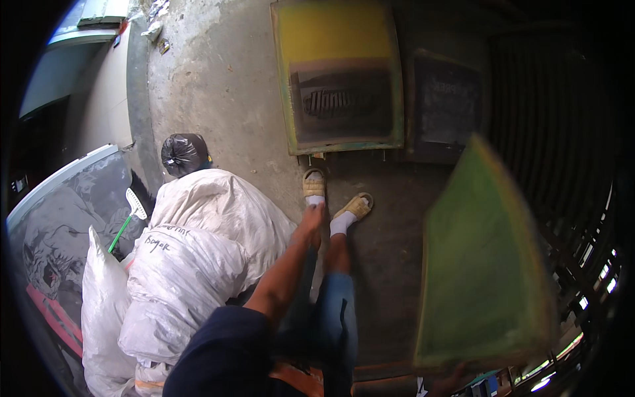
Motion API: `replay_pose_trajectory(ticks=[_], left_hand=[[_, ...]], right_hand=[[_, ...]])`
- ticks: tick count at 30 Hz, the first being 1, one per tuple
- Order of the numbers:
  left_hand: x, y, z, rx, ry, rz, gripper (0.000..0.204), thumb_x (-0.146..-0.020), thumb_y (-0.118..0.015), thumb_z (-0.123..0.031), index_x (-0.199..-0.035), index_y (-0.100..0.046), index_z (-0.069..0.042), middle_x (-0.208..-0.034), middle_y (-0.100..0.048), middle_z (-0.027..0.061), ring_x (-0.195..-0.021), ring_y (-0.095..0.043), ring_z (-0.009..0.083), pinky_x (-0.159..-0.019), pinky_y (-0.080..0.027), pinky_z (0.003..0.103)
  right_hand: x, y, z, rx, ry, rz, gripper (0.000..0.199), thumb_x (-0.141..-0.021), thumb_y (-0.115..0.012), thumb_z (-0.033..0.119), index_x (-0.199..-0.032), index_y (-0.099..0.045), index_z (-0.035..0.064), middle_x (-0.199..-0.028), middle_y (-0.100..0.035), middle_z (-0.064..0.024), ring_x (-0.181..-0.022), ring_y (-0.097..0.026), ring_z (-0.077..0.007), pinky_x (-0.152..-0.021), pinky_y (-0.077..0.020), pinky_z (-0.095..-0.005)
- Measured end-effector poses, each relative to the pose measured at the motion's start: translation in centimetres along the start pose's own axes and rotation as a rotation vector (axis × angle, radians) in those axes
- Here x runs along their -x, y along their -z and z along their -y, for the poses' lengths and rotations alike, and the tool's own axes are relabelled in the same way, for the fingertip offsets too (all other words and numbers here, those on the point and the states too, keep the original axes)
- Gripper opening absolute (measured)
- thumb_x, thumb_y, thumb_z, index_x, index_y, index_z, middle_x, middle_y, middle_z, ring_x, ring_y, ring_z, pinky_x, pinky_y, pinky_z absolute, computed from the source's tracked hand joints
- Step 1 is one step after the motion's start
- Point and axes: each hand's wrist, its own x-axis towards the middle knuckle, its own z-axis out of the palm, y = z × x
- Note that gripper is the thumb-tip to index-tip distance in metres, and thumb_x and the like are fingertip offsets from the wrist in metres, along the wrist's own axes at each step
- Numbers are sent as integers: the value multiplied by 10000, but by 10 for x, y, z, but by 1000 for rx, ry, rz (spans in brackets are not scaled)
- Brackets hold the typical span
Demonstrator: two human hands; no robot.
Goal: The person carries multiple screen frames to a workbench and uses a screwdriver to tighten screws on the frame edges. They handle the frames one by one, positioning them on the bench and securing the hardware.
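In the head view, the person stands on a bare concrete floor (218, 79) and looks straight down past their own legs. The right hand (444, 382) sits at the near right, low at the picture's edge, under the bottom of a green framed screen (486, 264); only a sliver of the hand shows, so whether its fingers are spread or clamped on the frame cannot be told. The screen is blurred. Its long axis runs from that near lower edge up and away toward the far side, its top corner pointing far and slightly left, with the green face turned toward the camera.

The left hand (312, 217) hangs at the end of a bare forearm that comes out of a dark blue sleeve (225, 351). It is empty, with the fingers held loosely together and pointing down toward the floor, just in front of the sandalled feet (334, 202) (white socks, tan sandals).

To the left of the arm, large white sacks (198, 258) are piled near, with a black tied bag (184, 153) beyond them. A green-handled brush (129, 218) lies on a dark printed panel (73, 218) at the far left.

On the far side, a yellow-topped framed screen (340, 76) lies flat on the floor, and a darker frame (446, 106) rests just to its right.
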Motion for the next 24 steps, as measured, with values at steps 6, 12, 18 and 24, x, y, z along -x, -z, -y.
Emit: replay_pose_trajectory(ticks=[6, 12, 18, 24], left_hand=[[-85, -68, -97, 900, 173, -19, 844, -932, -507, -585, -1451, -298, 46, -1381, -475, 253, -1231, -525, 341, -1011, -449, 437], [-161, -82, -160, 1515, 166, -347, 1104, -843, -484, -746, -1535, -15, -25, -1591, 19, 242, -1439, -193, 432, -1127, -291, 496], [-175, -61, -118, 1535, 194, -653, 969, -862, -407, -762, -1546, -142, -129, -1547, -254, 195, -1372, -355, 375, -1065, -349, 452], [-160, -8, -91, 1100, 195, -438, 892, -878, -477, -698, -1455, -352, -29, -1451, -400, 182, -1182, -530, 311, -987, -409, 437]], right_hand=[[-46, -49, -106, 513, 113, 409, 695, -877, -638, 421, -1424, -415, 56, -1439, -417, -195, -1317, -401, -364, -1102, -341, -477], [-54, -6, -233, 1061, 58, 585, 460, -959, -451, 145, -1395, -537, 265, -1516, -231, -319, -1380, -248, -464, -1143, -226, -536], [-49, -49, -201, 971, -121, 579, 492, -929, -502, 99, -1420, -469, 103, -1403, -457, -208, -1292, -374, -434, -1135, -240, -516], [-56, -81, -206, 997, -150, 540, 528, -902, -544, 155, -1418, -458, 84, -1398, -462, -211, -1287, -389, -425, -1124, -263, -505]])
